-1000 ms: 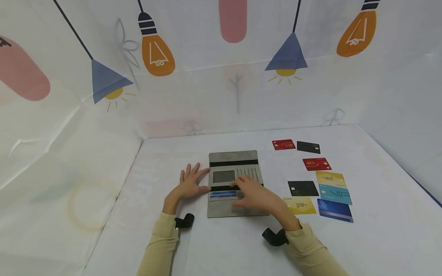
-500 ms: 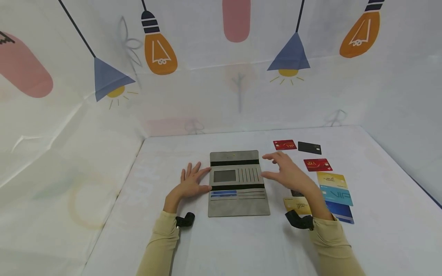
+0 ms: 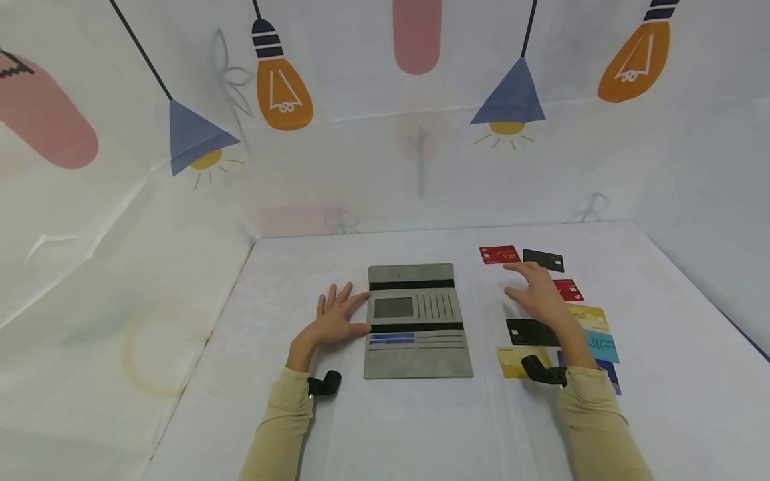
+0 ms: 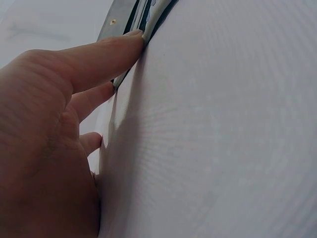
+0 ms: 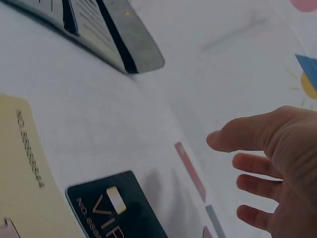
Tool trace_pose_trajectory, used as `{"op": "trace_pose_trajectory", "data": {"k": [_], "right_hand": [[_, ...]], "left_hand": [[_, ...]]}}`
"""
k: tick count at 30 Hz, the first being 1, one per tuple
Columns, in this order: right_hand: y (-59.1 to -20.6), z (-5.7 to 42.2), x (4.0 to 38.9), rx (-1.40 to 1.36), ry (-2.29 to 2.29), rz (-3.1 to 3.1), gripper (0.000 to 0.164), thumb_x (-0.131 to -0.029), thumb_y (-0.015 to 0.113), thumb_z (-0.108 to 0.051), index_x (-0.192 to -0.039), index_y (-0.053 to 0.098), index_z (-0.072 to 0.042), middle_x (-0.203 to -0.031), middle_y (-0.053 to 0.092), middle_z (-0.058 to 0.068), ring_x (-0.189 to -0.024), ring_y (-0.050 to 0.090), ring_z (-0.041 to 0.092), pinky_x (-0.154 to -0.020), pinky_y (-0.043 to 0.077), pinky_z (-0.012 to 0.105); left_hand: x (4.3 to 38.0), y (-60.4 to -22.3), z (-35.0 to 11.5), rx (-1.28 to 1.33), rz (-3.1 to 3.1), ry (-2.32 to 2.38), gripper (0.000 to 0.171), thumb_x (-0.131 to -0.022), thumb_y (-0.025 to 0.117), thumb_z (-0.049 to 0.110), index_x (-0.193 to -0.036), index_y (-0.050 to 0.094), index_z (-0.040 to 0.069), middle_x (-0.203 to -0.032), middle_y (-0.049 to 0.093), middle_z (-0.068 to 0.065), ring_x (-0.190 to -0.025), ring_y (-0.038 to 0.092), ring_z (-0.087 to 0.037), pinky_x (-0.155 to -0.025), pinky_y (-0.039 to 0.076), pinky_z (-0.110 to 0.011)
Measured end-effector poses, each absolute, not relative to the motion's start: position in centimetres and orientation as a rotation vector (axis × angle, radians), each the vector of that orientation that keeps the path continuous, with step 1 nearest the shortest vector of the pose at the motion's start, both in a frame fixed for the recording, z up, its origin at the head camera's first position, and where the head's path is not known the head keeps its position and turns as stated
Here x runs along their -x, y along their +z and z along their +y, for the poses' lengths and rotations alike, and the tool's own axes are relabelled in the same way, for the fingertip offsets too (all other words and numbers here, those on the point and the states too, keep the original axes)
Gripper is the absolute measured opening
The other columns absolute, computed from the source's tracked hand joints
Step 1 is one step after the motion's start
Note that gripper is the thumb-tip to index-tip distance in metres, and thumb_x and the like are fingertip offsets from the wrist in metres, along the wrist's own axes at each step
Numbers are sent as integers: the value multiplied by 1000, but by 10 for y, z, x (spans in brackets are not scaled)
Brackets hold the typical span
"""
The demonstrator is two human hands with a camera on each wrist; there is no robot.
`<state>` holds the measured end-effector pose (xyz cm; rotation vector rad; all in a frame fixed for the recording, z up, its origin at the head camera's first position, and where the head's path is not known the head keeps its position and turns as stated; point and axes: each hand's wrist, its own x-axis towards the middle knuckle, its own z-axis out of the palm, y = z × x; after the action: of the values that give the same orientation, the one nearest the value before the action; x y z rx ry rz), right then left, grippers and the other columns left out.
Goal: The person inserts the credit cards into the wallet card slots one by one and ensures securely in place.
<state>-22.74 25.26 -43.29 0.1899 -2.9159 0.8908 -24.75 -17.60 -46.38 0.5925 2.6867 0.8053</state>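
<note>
An unfolded grey wallet (image 3: 418, 364) lies flat mid-table, with a blue card (image 3: 392, 339) tucked in a lower left slot. My left hand (image 3: 331, 326) is spread on the table, its thumb and index fingertip touching the wallet's left edge; the left wrist view shows this contact. My right hand (image 3: 539, 297) hovers over the cards at the right, fingers loosely bent and holding nothing. Near its fingertips lie a red VIP card (image 3: 499, 254) and a black card (image 3: 544, 259). Another red card (image 3: 568, 289) is partly hidden behind the hand.
Below the right hand lie a black VIP card (image 3: 531, 332) and a yellow card (image 3: 511, 361). Right of its wrist, another yellow card (image 3: 592, 316), a teal card (image 3: 603, 346) and a blue card (image 3: 613, 377) form a column. A printed cloth wall (image 3: 385, 167) stands behind the table.
My right hand has left the wallet's lower slots and moved right and away from me, to above the cards. My left hand has stayed at the wallet's edge.
</note>
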Motion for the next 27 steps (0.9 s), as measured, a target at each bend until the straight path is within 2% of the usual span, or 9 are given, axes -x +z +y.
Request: {"op": "trace_pose_trajectory", "data": {"k": [7,19,23,27], "right_hand": [[-450,285,229,-34,780,-2923,54,-87,59,-8,-139,47,3,-145,35,35,-132,28,58,-100,25,76],[-468,319,225,114,848,-3009,61,-90,43,-8,-149,32,3,-153,15,37,-139,12,59,-101,14,82],[-469,318,225,146,836,-3082,62,-91,42,-11,-150,28,3,-153,14,38,-139,8,59,-102,9,80],[-465,315,224,215,816,-3118,62,-91,45,-12,-149,29,4,-151,17,37,-134,11,60,-99,10,82]], "left_hand": [[247,-464,-175,-592,2696,799,74,-89,67,41,-153,38,19,-166,4,-17,-149,-17,-42,-116,-13,-61],[250,-469,-176,-586,2700,764,76,-89,66,43,-155,36,22,-166,2,-15,-149,-18,-40,-116,-14,-60],[250,-468,-175,-586,2701,766,75,-89,67,43,-154,36,22,-166,3,-15,-149,-18,-40,-116,-13,-61],[249,-466,-176,-587,2702,775,75,-89,67,42,-154,36,21,-166,3,-16,-149,-17,-41,-116,-13,-61]]}}
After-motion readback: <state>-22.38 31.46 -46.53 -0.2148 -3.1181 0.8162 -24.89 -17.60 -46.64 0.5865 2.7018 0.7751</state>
